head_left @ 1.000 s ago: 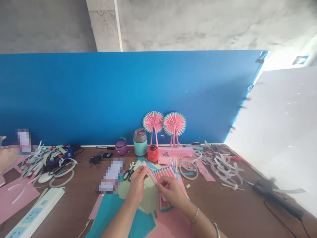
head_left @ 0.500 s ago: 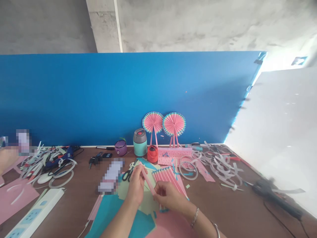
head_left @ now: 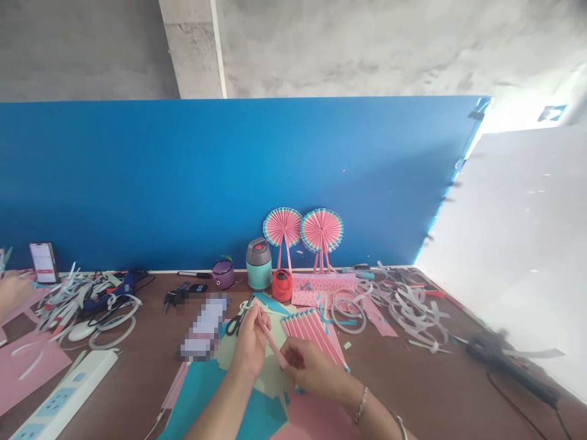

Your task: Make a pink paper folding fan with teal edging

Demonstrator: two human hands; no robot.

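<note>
My left hand (head_left: pixel 250 345) pinches the upper end of a narrow folded pink paper strip (head_left: pixel 271 340). My right hand (head_left: pixel 312 368) pinches its lower end, a bracelet on the wrist. Both hands hover above sheets of teal, pale yellow and pink paper (head_left: pixel 257 415) near the table's front edge. Just right of the strip lies a pleated pink paper stack (head_left: pixel 312 327) with teal edging. Two finished round pink paper fans (head_left: pixel 302 231) lean against the blue partition behind.
Scissors (head_left: pixel 237 324), a red tape roll (head_left: pixel 282 285), a teal flask (head_left: pixel 259 264) and a purple pot (head_left: pixel 224 274) stand mid-table. White paper strips and rings (head_left: pixel 403 305) litter the right; a black glue gun (head_left: pixel 504 360) lies far right. A power strip (head_left: pixel 64 394) and another person's hand (head_left: pixel 11 292) are left.
Both hands drew closer together and slightly toward me along the pink strip; the right hand shifted left off the pleated stack. The strip now stands steeper.
</note>
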